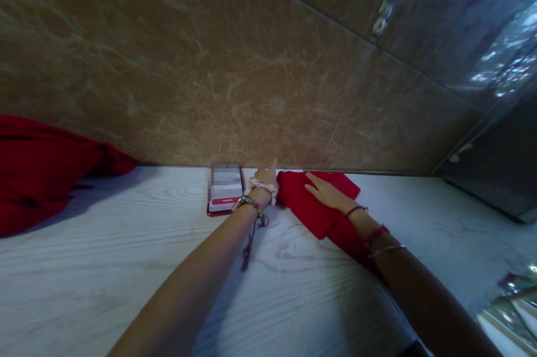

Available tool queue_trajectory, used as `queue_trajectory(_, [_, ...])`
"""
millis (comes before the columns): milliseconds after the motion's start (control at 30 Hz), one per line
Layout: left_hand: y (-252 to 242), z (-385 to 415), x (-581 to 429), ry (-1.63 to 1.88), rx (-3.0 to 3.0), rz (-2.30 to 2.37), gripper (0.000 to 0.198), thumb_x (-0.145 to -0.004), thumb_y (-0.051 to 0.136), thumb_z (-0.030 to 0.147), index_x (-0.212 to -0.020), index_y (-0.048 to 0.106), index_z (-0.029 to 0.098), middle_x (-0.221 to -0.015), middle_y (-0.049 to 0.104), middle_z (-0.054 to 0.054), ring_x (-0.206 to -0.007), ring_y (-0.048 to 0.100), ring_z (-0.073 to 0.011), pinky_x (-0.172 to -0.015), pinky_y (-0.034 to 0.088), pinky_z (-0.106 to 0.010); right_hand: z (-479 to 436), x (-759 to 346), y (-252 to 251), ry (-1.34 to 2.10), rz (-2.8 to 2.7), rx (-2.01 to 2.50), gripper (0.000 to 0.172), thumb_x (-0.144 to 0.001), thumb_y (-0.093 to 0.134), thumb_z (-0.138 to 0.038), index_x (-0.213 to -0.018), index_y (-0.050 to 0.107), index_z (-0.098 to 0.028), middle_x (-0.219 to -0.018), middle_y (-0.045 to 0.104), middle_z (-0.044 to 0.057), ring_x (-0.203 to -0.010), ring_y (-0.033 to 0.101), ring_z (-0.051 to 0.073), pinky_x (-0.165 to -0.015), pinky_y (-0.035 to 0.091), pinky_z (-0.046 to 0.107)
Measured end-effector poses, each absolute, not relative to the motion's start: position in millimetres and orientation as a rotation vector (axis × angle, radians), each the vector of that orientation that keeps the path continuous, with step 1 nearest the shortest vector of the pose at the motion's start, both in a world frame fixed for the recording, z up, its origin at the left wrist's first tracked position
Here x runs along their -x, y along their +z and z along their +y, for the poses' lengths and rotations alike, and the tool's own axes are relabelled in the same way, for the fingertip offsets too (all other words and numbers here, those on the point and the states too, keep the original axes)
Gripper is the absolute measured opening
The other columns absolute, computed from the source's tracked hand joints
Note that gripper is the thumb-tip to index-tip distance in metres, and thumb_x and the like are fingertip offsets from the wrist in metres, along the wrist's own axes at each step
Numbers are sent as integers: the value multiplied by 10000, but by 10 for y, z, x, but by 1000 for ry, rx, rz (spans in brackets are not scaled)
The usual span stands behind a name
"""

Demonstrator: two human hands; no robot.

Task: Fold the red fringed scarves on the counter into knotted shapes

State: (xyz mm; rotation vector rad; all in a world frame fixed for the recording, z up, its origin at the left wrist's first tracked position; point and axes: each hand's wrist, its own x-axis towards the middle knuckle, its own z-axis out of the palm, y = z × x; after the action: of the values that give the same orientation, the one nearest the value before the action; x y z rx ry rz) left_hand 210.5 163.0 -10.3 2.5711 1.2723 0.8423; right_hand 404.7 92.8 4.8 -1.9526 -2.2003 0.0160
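A folded red cloth (308,206) lies on the pale wood-grain table (126,245) close to the brown marble wall. My right hand (325,192) rests flat on top of it, fingers stretched out toward the wall. My left hand (266,181) sits at the cloth's left edge with a finger pointing up against the wall; its other fingers look curled at the cloth's corner, and whether they grip it is hidden. Both wrists wear bracelets, and a cord dangles from the left one.
A red-cased phone (224,192) lies just left of my left hand by the wall. A heap of red fabric (46,169) sits at the far left. A dark glass panel (495,172) stands at the right, with shiny wrapping (516,290) near the right edge.
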Motion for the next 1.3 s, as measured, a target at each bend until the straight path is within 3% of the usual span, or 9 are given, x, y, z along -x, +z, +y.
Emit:
queue_trajectory(167, [-29,1466,-2411,716,-2776,1135,265,-870,454,210,-1117,552,216,-1225,508,-59,-1081,509,-188,-896,423,-318,829,-4066,68,-126,-2212,1911,337,-875,330,-196,-991,644,-151,-1109,623,102,-1070,542,178,-975,368,331])
queue_trajectory(267, [-122,1405,-2484,598,-2888,997,229,-859,455,251,-1038,597,258,-1146,577,-8,-1102,501,-184,-979,342,-375,816,-4088,63,-147,-2257,1904,312,-871,351,-174,-912,659,-151,-1021,653,88,-975,578,157,-914,404,287])
queue_trajectory(400, [-183,1403,-2467,547,-2911,1073,237,-881,393,265,-964,602,191,-1046,604,-58,-1011,554,-207,-933,357,-437,802,-4098,73,-207,-2240,1962,294,-871,366,-189,-880,655,-130,-976,646,110,-912,582,165,-860,420,279])
queue_trajectory(833, [-106,1340,-2511,566,-2858,1169,221,-870,387,228,-967,571,151,-1039,592,-102,-1002,543,-228,-930,353,-442,936,-4145,201,-239,-2216,2253,363,-850,317,-193,-958,657,-124,-984,651,185,-977,582,270,-879,414,376])
queue_trajectory(967, [-124,1335,-2463,591,-2861,1139,222,-869,390,211,-1005,555,156,-1151,554,-93,-1133,463,-223,-982,315,-438,1025,-4218,182,-156,-2250,2248,446,-880,260,-272,-1218,513,-128,-1270,514,131,-1192,444,237,-1000,326,391])
queue_trajectory(1100, [-144,1335,-2418,549,-2835,1152,247,-883,381,254,-1057,537,175,-1204,539,-71,-1184,415,-231,-965,336,-464,1090,-4393,82,-8,-2249,2325,503,-876,274,-369,-1350,333,-209,-1420,315,63,-1297,286,257,-1033,179,570])
queue_trajectory(1200, [-144,1322,-2417,508,-2795,1207,261,-892,359,261,-1044,552,172,-1219,533,-71,-1195,404,-240,-991,288,-505,1169,-4576,37,13,-2152,2427,505,-870,274,-353,-1352,330,-217,-1424,302,77,-1305,254,286,-1014,136,622])
queue_trajectory(1300, [-122,1296,-2424,482,-2769,1245,254,-887,370,257,-1025,569,179,-1235,523,-65,-1220,375,-241,-1015,253,-507,1273,-4712,28,-8,-2097,2440,485,-842,326,-291,-1312,409,-203,-1391,371,87,-1299,274,268,-1051,182,530])
